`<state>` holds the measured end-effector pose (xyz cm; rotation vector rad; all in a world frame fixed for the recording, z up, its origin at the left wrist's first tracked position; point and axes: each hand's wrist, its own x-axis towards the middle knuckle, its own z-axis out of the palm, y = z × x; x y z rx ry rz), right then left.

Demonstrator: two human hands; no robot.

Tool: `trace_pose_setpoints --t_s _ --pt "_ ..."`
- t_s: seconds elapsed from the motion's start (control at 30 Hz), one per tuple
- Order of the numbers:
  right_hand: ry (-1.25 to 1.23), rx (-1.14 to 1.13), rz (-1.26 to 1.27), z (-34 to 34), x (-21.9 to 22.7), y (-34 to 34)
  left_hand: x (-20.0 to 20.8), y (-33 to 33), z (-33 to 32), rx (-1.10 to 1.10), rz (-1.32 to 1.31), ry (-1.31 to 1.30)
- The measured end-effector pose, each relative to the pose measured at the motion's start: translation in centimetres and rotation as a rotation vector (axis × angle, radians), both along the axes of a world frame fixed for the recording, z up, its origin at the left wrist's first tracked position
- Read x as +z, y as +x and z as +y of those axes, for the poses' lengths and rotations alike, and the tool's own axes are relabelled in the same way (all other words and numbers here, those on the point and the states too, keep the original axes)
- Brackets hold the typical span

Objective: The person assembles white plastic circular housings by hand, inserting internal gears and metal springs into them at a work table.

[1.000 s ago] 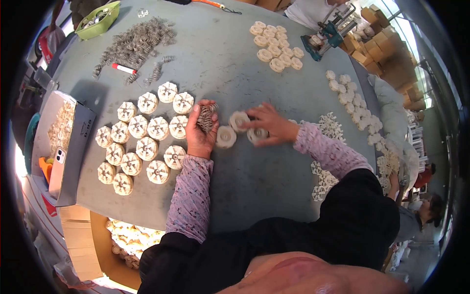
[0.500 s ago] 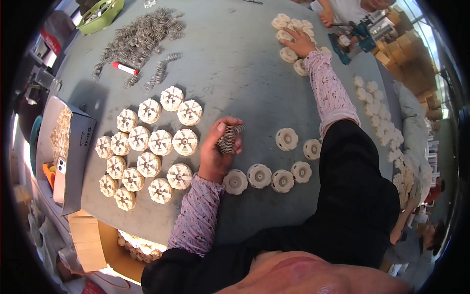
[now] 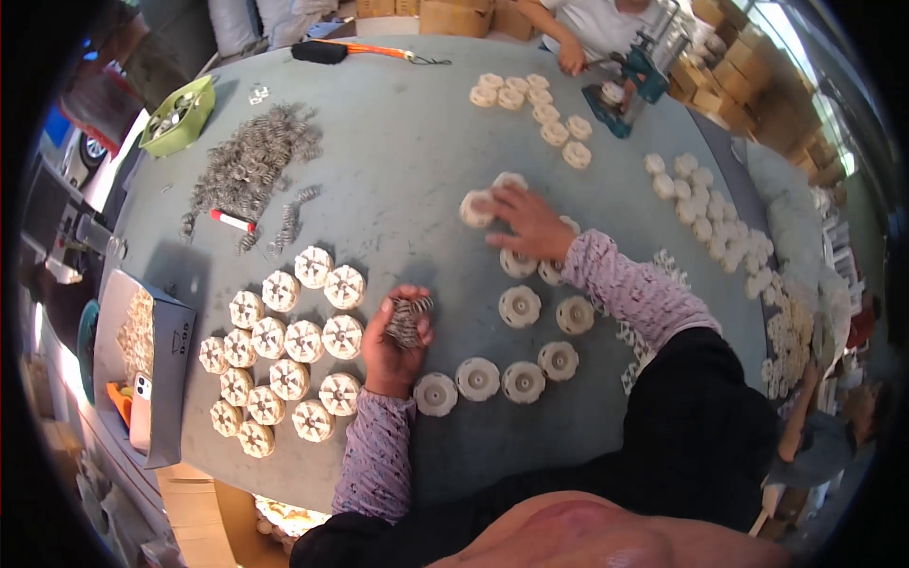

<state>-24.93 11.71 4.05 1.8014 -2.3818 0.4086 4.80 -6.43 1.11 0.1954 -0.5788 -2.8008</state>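
Observation:
In my left hand is a bunch of metal coil springs, with the fingers curled round them. Right of it stand several hollow white plastic discs, dished side up. My right hand lies spread over more white discs; its fingertips touch one disc, and others show partly beside the palm and wrist. To the left of my left hand, white discs with spoked faces are grouped in loose rows.
A heap of springs, a red-and-white marker and a green basket are at the far left. A grey box stands at the left edge. Across the grey table, a co-worker's hand is by a green press.
My right hand has come back toward me from the far discs, bringing some nearer. My left hand still holds the springs. The view has shifted, showing more of the far table.

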Motion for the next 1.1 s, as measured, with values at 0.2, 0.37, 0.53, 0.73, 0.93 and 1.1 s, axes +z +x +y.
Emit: trace_pose_setpoints --t_s 0.2,0.37,0.53,0.73,0.93,1.1 --pt "-0.103 0.147 -0.385 3.4 5.2 3.3 1.3 0.4 -0.3 0.063 0.01 -0.022" --pt "-0.141 -0.451 0.136 4.1 3.9 -16.4 1.5 -0.4 0.1 0.013 0.027 -0.057" --pt "0.118 -0.854 0.004 0.4 2.2 -22.6 1.4 0.6 0.2 0.027 -0.025 -0.098" --pt "-0.004 -0.474 -0.174 0.3 -0.3 -23.0 1.6 0.3 0.8 0.036 -0.002 -0.145" --pt "0.047 0.067 -0.06 -0.4 -1.3 -10.7 1.3 0.0 0.3 0.043 -0.012 -0.112" --pt "0.08 0.135 -0.143 0.6 0.2 1.1 1.1 0.4 1.4 0.105 0.015 -0.203"
